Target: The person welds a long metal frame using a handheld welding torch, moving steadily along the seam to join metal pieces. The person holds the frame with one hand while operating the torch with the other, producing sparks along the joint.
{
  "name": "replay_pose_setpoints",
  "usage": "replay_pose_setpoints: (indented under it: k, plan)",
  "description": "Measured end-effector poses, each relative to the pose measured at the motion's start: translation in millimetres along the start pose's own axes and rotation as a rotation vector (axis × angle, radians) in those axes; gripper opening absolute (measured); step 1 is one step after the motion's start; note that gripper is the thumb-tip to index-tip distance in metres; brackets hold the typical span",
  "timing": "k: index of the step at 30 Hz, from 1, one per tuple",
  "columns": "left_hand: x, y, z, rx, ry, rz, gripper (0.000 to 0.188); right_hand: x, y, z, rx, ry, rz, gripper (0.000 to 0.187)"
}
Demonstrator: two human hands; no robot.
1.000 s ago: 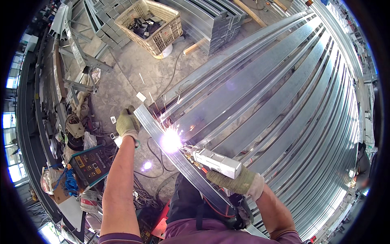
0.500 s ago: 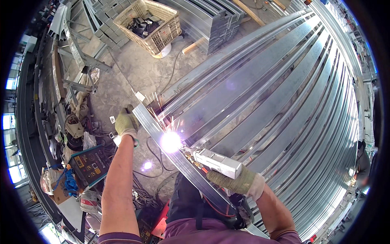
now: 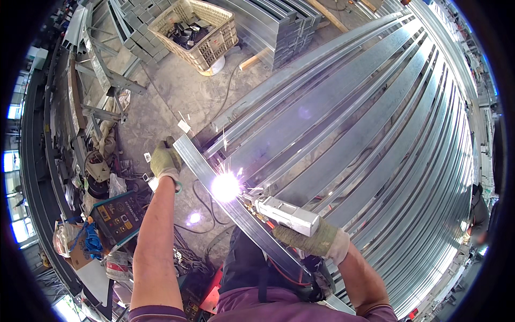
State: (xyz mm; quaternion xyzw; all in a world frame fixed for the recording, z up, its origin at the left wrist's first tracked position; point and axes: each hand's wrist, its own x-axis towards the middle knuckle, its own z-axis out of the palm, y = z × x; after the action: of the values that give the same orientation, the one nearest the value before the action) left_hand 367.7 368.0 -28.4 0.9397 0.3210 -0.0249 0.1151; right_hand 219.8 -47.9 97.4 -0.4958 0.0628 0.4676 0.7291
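Note:
A glaring welding arc throws sparks where a galvanized steel profile lies crosswise over the ends of long steel bars. My right hand, in a greenish work glove, is closed round a silver, box-bodied welding gun whose tip points into the glare. At the profile's far left end, my gloved left hand has its fingers curled against the edge; they are partly hidden. The glare covers the joint itself.
A beige plastic crate with dark metal pieces stands beyond, beside stacked steel profiles. At left are a dark control box and a steel frame. Cables run over the concrete floor near my legs.
The spray of sparks has become smaller and more upright. Both hands and the welding gun stay in nearly the same place, with only a slight shift of the view.

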Motion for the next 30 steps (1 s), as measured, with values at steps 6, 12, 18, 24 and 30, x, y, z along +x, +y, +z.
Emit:
replay_pose_setpoints:
  k: [6,12,18,24,30]
  plan:
    - [2.8,-5.6,1.3,-0.008,-0.023,-0.024,0.051,-8.3,-30.5,8.5,0.13,-0.024,0.205,0.051]
    - [2.0,-0.3,-1.3,-0.006,-0.049,-0.04,0.053,-14.8,-7.1,1.0,0.38,0.01,0.208,0.05]
    - [2.3,-0.4,-3.0,0.002,-0.078,-0.052,0.053,-17.3,1.4,-3.6,0.405,-0.109,0.084,0.05]
    - [2.5,0.4,-5.1,-0.027,-0.092,-0.065,0.048,-19.4,28.6,-13.4,0.761,-0.156,0.036,0.05]
    - [5.7,-2.7,1.0,-0.118,-0.104,-0.123,0.045,-21.6,44.8,-22.8,1.016,-0.253,0.006,0.05]
